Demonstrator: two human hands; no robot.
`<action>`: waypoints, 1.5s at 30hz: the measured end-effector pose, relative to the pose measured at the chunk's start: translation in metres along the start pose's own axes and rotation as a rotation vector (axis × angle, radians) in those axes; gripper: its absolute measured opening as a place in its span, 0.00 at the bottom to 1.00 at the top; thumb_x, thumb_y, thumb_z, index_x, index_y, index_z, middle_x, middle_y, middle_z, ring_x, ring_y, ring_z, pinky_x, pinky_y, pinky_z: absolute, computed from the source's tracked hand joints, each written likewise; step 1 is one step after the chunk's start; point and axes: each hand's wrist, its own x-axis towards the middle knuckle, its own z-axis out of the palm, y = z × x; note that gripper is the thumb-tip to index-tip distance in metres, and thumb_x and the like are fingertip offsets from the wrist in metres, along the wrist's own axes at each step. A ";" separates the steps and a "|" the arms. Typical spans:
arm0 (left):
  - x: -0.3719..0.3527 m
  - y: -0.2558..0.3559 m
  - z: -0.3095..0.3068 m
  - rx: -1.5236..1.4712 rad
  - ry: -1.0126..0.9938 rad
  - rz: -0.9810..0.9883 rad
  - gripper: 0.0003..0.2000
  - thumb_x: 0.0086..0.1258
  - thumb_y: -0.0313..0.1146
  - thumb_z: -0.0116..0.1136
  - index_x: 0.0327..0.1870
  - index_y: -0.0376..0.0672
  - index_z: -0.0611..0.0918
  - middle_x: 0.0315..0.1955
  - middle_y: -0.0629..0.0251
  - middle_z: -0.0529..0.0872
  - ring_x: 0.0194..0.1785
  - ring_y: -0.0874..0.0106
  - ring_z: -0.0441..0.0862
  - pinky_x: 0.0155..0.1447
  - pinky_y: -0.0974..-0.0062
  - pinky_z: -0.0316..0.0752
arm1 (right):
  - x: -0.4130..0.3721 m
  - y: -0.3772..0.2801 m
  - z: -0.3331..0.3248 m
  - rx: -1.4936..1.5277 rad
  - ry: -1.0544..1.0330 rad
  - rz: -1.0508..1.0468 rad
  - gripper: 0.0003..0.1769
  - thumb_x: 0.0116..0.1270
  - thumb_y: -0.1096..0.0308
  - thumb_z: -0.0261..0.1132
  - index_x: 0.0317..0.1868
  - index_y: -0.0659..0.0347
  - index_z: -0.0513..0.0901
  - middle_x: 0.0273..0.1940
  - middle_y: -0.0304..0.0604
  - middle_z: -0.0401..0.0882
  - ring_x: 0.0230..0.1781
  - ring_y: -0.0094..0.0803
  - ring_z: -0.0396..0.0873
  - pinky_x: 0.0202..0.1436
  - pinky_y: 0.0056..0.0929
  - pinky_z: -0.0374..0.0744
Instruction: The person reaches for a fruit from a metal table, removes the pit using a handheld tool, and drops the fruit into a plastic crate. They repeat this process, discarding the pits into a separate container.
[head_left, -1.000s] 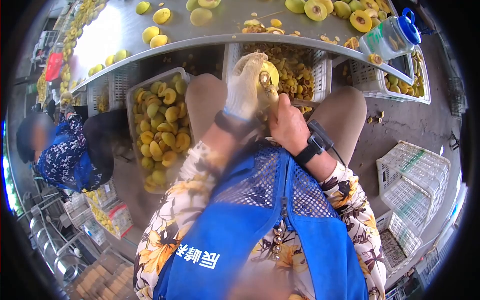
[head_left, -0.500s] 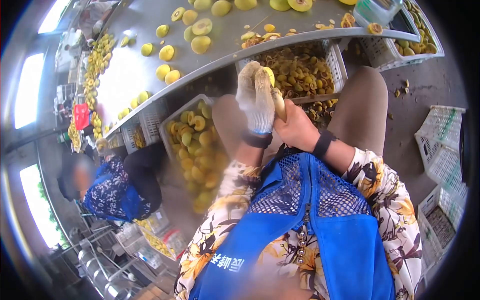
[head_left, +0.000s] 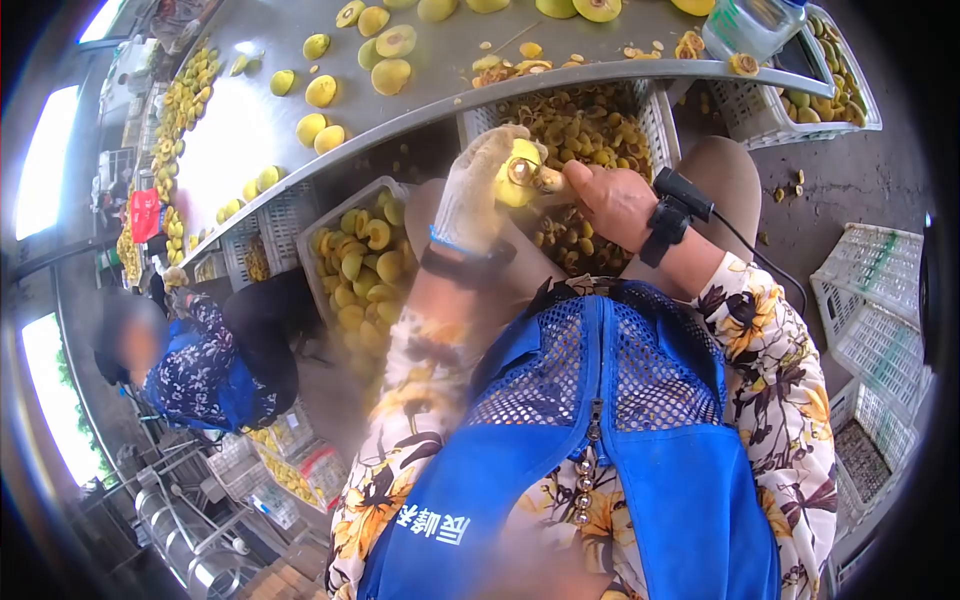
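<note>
My left hand (head_left: 473, 192), in a knitted work glove, is closed around a yellow peach half (head_left: 516, 190) whose cut face shows toward me. The bare fingers of my right hand (head_left: 617, 206) grip a short pitting tool (head_left: 551, 180) with a pale wooden-looking handle. Its end meets the fruit at the round hollow in the middle; the exact shape of that end is hard to make out. Both hands are above my lap, over a white crate (head_left: 657, 125) of peach scraps and pits.
A metal table (head_left: 440, 62) ahead carries peach halves, scraps and a clear plastic container (head_left: 745, 32). Crates of peaches stand at left (head_left: 312, 262) and far right (head_left: 872, 105). More white crates (head_left: 868, 285) sit at right. A co-worker (head_left: 205, 365) sits at left.
The peach half has turned so its cut face shows. My right hand has moved right and now holds the tool sideways to the fruit. The view has shifted slightly.
</note>
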 end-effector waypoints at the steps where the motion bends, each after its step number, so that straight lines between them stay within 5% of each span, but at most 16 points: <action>1: 0.002 -0.005 0.001 -0.095 0.022 0.043 0.17 0.69 0.42 0.48 0.49 0.38 0.73 0.40 0.57 0.80 0.45 0.67 0.79 0.45 0.71 0.77 | 0.001 0.001 0.011 0.162 0.081 0.131 0.14 0.58 0.72 0.60 0.43 0.62 0.66 0.22 0.46 0.74 0.21 0.40 0.75 0.24 0.36 0.73; 4: -0.003 -0.010 0.013 -0.311 -0.003 0.243 0.16 0.69 0.39 0.48 0.52 0.39 0.71 0.43 0.55 0.79 0.45 0.64 0.79 0.48 0.70 0.76 | 0.005 -0.010 0.015 0.852 0.249 0.585 0.18 0.65 0.67 0.60 0.51 0.62 0.67 0.21 0.34 0.71 0.13 0.18 0.67 0.14 0.19 0.66; 6: -0.003 -0.015 0.019 -0.317 0.043 0.289 0.17 0.68 0.38 0.48 0.54 0.39 0.70 0.44 0.54 0.78 0.46 0.62 0.79 0.49 0.68 0.76 | 0.006 -0.013 0.028 0.876 0.306 0.536 0.16 0.65 0.66 0.60 0.50 0.62 0.68 0.21 0.34 0.71 0.10 0.17 0.65 0.12 0.18 0.63; 11: -0.007 -0.019 0.035 -0.235 0.089 0.154 0.16 0.70 0.39 0.49 0.51 0.39 0.74 0.42 0.59 0.80 0.42 0.70 0.79 0.43 0.76 0.77 | 0.010 -0.022 0.040 0.627 0.486 0.259 0.21 0.64 0.64 0.62 0.54 0.61 0.68 0.28 0.43 0.79 0.30 0.35 0.80 0.36 0.28 0.78; 17: -0.008 -0.014 0.026 -0.237 0.308 0.178 0.15 0.69 0.41 0.51 0.47 0.39 0.76 0.37 0.63 0.80 0.37 0.73 0.79 0.36 0.77 0.77 | 0.012 -0.038 0.001 0.371 0.297 0.435 0.25 0.58 0.65 0.64 0.55 0.59 0.68 0.30 0.59 0.78 0.33 0.55 0.78 0.33 0.41 0.76; 23: -0.008 -0.011 0.032 -0.159 0.357 0.285 0.15 0.69 0.41 0.51 0.47 0.38 0.76 0.36 0.62 0.81 0.37 0.74 0.79 0.37 0.77 0.77 | -0.002 -0.058 -0.007 0.207 0.142 0.217 0.15 0.59 0.70 0.59 0.44 0.64 0.66 0.24 0.61 0.75 0.28 0.59 0.75 0.29 0.48 0.72; 28: -0.011 -0.013 0.044 -0.084 0.389 0.387 0.15 0.69 0.39 0.52 0.49 0.37 0.76 0.36 0.63 0.81 0.37 0.75 0.79 0.39 0.80 0.75 | -0.003 -0.056 0.007 0.321 0.095 0.441 0.13 0.58 0.72 0.58 0.39 0.66 0.63 0.22 0.62 0.73 0.28 0.61 0.73 0.29 0.51 0.70; 31: -0.009 -0.019 0.045 0.001 0.372 0.469 0.15 0.69 0.38 0.52 0.50 0.37 0.76 0.36 0.64 0.81 0.36 0.78 0.78 0.39 0.83 0.74 | -0.009 -0.056 0.015 0.389 0.161 0.381 0.13 0.56 0.74 0.57 0.38 0.67 0.62 0.23 0.63 0.73 0.29 0.61 0.73 0.31 0.52 0.69; 38: -0.007 -0.008 0.031 0.125 0.215 0.269 0.09 0.66 0.31 0.54 0.40 0.36 0.82 0.31 0.67 0.82 0.34 0.80 0.77 0.37 0.83 0.72 | -0.015 -0.048 0.018 0.281 -0.013 0.384 0.14 0.53 0.76 0.56 0.37 0.69 0.61 0.23 0.63 0.73 0.29 0.61 0.73 0.32 0.52 0.69; 41: 0.001 -0.002 0.013 0.235 0.078 0.068 0.12 0.65 0.34 0.51 0.41 0.34 0.80 0.33 0.64 0.81 0.36 0.76 0.77 0.40 0.81 0.74 | -0.011 -0.039 0.014 0.270 -0.103 0.398 0.14 0.53 0.74 0.56 0.37 0.70 0.62 0.23 0.63 0.73 0.30 0.61 0.73 0.33 0.52 0.70; 45: -0.003 -0.004 0.016 0.046 0.153 0.135 0.13 0.65 0.34 0.53 0.46 0.35 0.77 0.36 0.63 0.80 0.36 0.76 0.78 0.40 0.80 0.75 | -0.004 -0.039 0.011 0.365 -0.084 0.426 0.11 0.54 0.73 0.56 0.35 0.69 0.66 0.24 0.64 0.74 0.31 0.62 0.74 0.34 0.49 0.71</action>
